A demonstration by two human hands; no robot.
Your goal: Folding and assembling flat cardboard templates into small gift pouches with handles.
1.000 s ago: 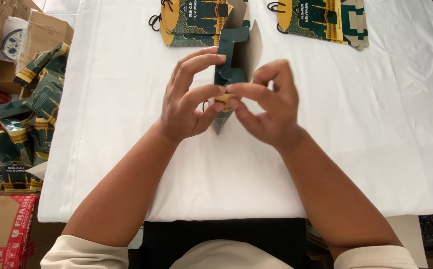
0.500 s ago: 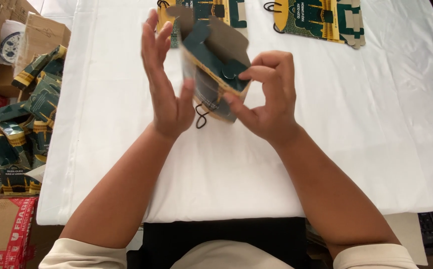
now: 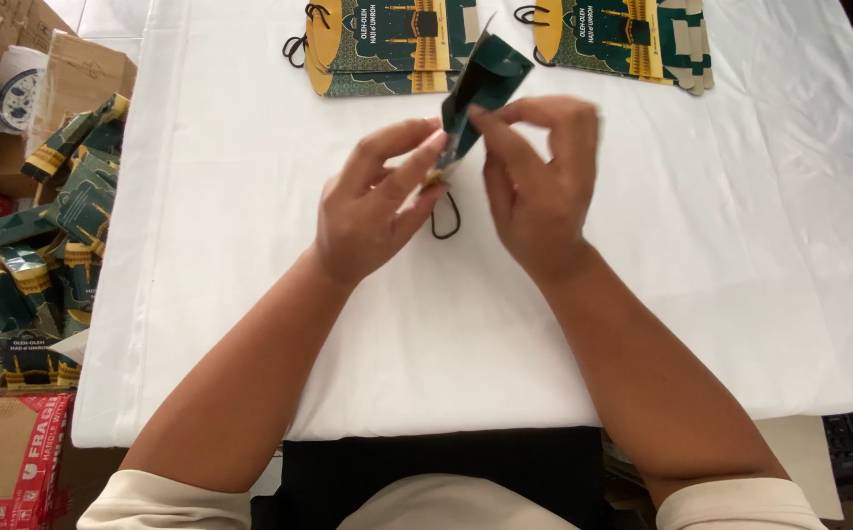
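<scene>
Both hands are up over the middle of the table (image 3: 250, 294), and between them a small dark green paper bag (image 3: 480, 88) is held off the white cloth, tilted, its top end pointing toward the far edge. The left hand (image 3: 373, 211) has its fingers stretched along the bag's lower part, thumb underneath, pinching it. The right hand (image 3: 539, 182) is curled in from the other side, thumb and forefinger closed on the same folded edge. A black cord loop (image 3: 446, 218) dangles below the bag, just above the cloth between the two wrists. At the far edge, two flat stacks of the same green-and-gold bags: one stack (image 3: 387, 44) just left of the held bag, another (image 3: 633, 39) toward the far right corner, both with black cords showing. Off the table's left edge, a heap of finished bags (image 3: 44, 255) sits among cardboard boxes (image 3: 4, 461).
</scene>
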